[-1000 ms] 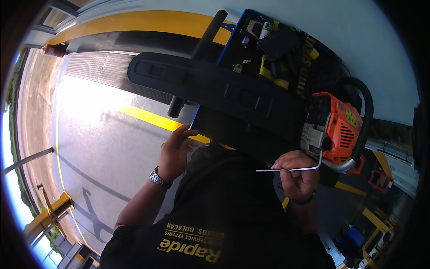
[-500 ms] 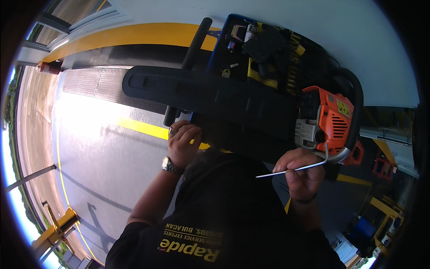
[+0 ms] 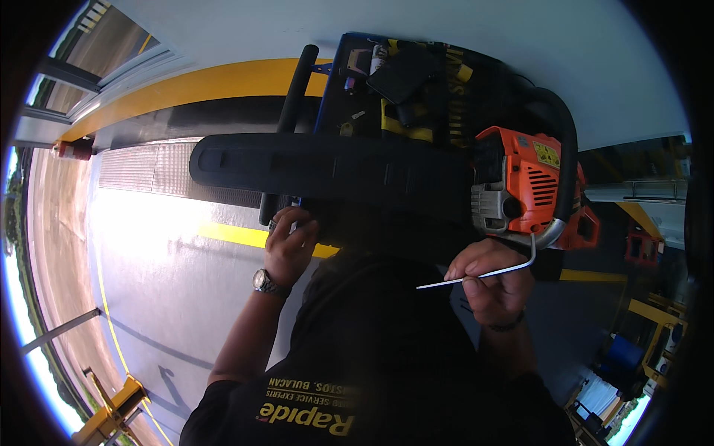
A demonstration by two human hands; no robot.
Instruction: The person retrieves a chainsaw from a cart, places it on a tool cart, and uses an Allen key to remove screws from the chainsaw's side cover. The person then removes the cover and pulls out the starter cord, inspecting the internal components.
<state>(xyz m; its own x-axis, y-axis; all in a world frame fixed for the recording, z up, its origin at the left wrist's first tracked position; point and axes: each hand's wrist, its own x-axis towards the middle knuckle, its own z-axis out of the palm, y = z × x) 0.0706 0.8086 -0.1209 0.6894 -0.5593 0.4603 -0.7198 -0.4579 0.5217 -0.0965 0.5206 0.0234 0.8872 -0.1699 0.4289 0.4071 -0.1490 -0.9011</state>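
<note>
A chainsaw with an orange body [image 3: 532, 178] lies across a dark tool cart, its black bar cover [image 3: 297, 160] pointing left. My right hand [image 3: 491, 282] is closed around a long silver hex key [image 3: 439, 285]. The key's short bent end points up at the saw's near side, by the metal tube of the handle; whether it sits in a screw I cannot tell. My left hand [image 3: 290, 245], with a watch at its wrist, has its fingers curled over the cart's near left edge, beside the lower end of a black cart handle [image 3: 297, 89]. Its fingertips are partly hidden.
On the cart top, behind the bar cover, lie a black phone-like slab [image 3: 405, 74], keys [image 3: 349, 126] and several small items. A pale wall with a yellow band stands beyond the cart. A yellow steel stand [image 3: 111, 412] is at the lower left.
The view has shifted, so the cart, saw and both hands appear a little further left. My right hand still holds the hex key at the saw; my left stays at the cart's edge.
</note>
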